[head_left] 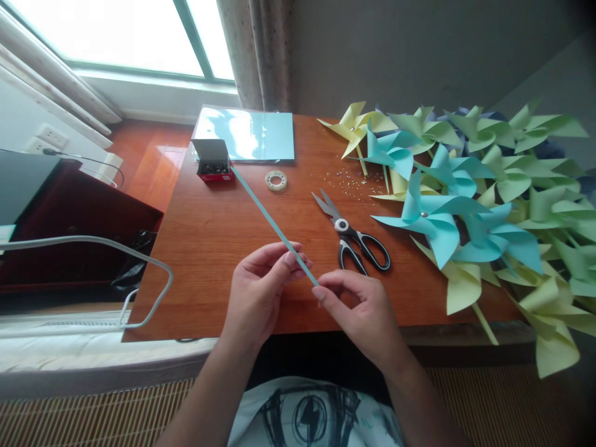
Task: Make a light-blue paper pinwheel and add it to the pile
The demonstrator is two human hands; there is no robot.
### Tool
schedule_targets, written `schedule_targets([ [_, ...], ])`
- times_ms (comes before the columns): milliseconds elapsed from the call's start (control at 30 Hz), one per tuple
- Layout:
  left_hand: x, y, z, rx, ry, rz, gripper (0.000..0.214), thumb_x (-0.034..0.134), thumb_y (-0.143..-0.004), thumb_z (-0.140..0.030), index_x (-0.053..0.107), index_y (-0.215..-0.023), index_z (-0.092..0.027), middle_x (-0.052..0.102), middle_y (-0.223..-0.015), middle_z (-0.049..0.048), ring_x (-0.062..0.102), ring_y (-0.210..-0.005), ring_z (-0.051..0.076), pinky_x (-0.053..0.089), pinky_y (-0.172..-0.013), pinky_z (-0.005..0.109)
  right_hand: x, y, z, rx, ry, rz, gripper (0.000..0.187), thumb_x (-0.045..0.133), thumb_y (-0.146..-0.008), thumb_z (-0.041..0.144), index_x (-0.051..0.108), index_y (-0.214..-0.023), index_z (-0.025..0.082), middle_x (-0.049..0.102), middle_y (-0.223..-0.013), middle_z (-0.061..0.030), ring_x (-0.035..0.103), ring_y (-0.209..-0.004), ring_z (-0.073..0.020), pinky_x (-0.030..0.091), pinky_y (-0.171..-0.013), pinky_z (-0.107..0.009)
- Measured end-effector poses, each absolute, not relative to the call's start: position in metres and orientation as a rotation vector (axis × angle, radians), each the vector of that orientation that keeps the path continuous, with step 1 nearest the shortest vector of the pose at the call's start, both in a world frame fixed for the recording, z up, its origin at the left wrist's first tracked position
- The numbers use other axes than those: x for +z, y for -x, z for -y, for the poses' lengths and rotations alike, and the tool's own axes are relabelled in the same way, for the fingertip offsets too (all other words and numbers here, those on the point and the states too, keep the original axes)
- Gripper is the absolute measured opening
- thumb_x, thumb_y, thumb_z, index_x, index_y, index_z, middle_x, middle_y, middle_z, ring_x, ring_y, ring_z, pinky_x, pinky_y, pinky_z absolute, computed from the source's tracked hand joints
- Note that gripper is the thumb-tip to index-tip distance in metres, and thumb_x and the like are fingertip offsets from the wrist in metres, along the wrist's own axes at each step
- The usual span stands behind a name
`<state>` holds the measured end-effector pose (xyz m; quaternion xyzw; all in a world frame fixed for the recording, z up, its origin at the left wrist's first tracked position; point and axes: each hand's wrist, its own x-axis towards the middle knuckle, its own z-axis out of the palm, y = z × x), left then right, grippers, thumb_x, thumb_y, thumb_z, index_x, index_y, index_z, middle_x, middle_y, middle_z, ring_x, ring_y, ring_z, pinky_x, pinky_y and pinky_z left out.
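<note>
A narrow light-blue paper strip (263, 210) slants from my hands up and left toward the small box. My left hand (265, 282) pinches it between thumb and fingers a little way from its near end. At that near end, my right hand (356, 307) grips the strip between thumb and forefinger. Beyond my right hand lie scissors (342, 226) with black and grey handles, their blades slightly apart. A roll of tape (275, 180) rests past my left hand. The lidded box (215, 174) stands open, holding small dark pieces too tiny to name.
Many yellow, blue and green paper pinwheels (431, 217) crowd the right side of the wooden table (200, 267). Small scraps (351, 181) are scattered near them. Light-blue sheets in a clear sleeve (274, 136) lie at the back. A white bent tube (165, 282) juts over the left edge.
</note>
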<state>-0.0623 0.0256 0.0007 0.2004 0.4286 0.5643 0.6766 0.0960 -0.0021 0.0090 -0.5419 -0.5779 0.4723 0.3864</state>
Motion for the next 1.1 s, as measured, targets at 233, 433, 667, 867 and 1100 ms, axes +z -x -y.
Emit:
schedule_targets([
  [233,0.004,0.054,-0.025,1.267,-0.504,-0.987,0.009,0.083,-0.079,-0.020,0.082,-0.089,-0.020,0.080,-0.081,0.0011,0.074,-0.074,0.010,0.060,-0.072,0.016,0.014,-0.100,0.005,0.919,1.410,1.631,0.008,0.069,-0.089,0.017,0.069,-0.081,0.019,0.068,-0.072,0.0017,0.059,-0.063,-0.0111,0.048,-0.062,-0.023],
  [433,0.001,0.047,-0.023,1.285,-0.569,-1.052,0.011,0.082,-0.081,-0.022,0.081,-0.092,-0.022,0.079,-0.083,0.0005,0.073,-0.077,0.010,0.059,-0.075,0.016,0.010,-0.098,0.009,0.581,1.416,1.779,0.012,0.066,-0.092,0.015,0.066,-0.080,0.018,0.066,-0.070,-0.0003,0.059,-0.064,-0.0141,0.045,-0.064,-0.027],
  [667,0.003,0.039,-0.018,1.303,-0.631,-1.152,0.015,0.081,-0.081,-0.026,0.079,-0.095,-0.020,0.076,-0.082,0.0014,0.070,-0.075,0.010,0.055,-0.072,0.017,0.001,-0.087,0.019,0.379,1.509,1.926,0.018,0.057,-0.099,0.021,0.063,-0.082,0.020,0.066,-0.069,-0.0041,0.059,-0.065,-0.0184,0.043,-0.065,-0.032],
  [867,0.007,0.037,-0.017,1.214,-0.601,-1.162,0.019,0.082,-0.078,-0.029,0.077,-0.093,-0.019,0.068,-0.073,-0.0004,0.061,-0.063,0.010,0.050,-0.059,0.019,0.005,-0.089,0.020,0.737,1.436,1.856,0.014,0.063,-0.096,0.027,0.065,-0.084,0.020,0.069,-0.075,-0.0030,0.062,-0.069,-0.0175,0.046,-0.067,-0.031],
  [1100,0.004,0.045,-0.017,1.139,-0.749,-1.155,0.019,0.079,-0.082,-0.030,0.080,-0.099,-0.021,0.069,-0.077,0.0013,0.059,-0.067,0.010,0.047,-0.061,0.018,0.003,-0.130,-0.002,0.407,1.572,1.778,0.015,0.067,-0.092,0.024,0.070,-0.104,0.018,0.072,-0.102,-0.0116,0.066,-0.098,-0.0264,0.051,-0.090,-0.041],
])
